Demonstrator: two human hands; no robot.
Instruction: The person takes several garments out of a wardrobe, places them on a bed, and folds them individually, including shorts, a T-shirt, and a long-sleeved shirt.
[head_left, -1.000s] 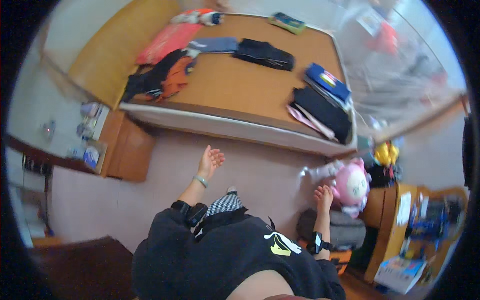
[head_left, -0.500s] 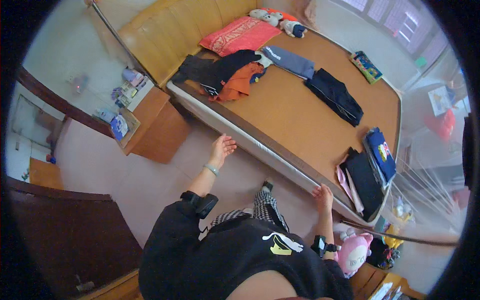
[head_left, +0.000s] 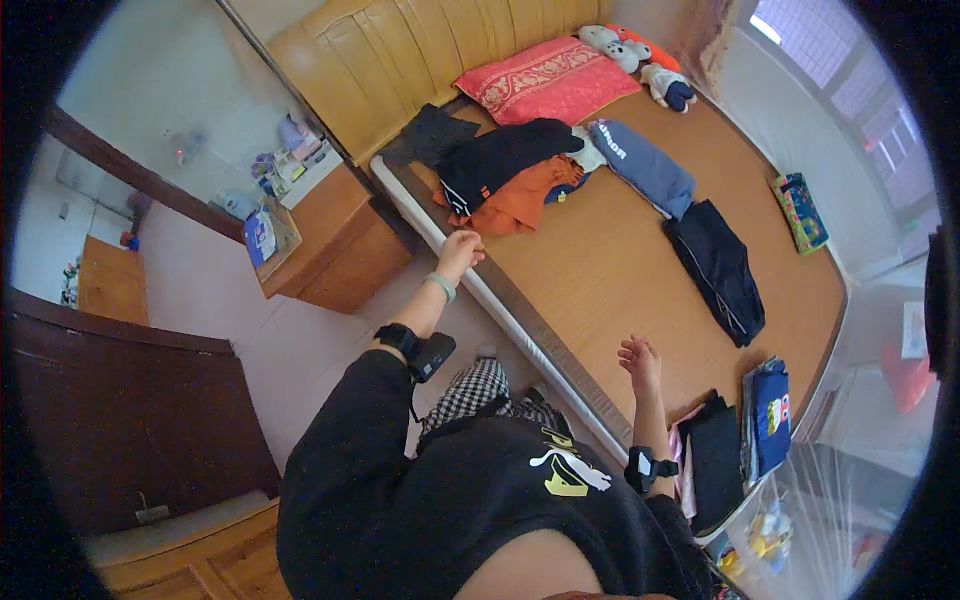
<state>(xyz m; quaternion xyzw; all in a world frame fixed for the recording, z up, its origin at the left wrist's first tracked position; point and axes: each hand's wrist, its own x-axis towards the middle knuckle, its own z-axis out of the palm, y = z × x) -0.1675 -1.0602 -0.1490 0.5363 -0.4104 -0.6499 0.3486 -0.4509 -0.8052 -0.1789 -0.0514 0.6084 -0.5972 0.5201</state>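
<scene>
My left hand [head_left: 461, 255] is over the bed's near edge, just below the heap of clothes, holding nothing with its fingers loosely bent. In that heap lie a black garment with white stripes [head_left: 510, 160], an orange garment [head_left: 515, 203] and a dark grey garment [head_left: 438, 136]. Above the brown bed mat [head_left: 590, 285], my right hand [head_left: 640, 362] is empty, its fingers apart. Closest to it are folded clothes: a black one [head_left: 712, 465] over something pink, and a dark blue one [head_left: 771, 415]. Beyond lie folded black trousers [head_left: 716, 272] and a folded blue-grey garment [head_left: 642, 168].
A red pillow [head_left: 545, 80] and stuffed toys [head_left: 665, 87] lie by the yellow headboard [head_left: 400, 60]. A wooden bedside cabinet [head_left: 345, 250] holding small items stands left of the bed. A clear mosquito net [head_left: 830, 500] hangs at the right. A patterned packet [head_left: 798, 213] rests at the far edge.
My body has come closer to the bed. My left hand has moved up toward the clothes heap, and my right hand has passed from the bed's edge to over the mat.
</scene>
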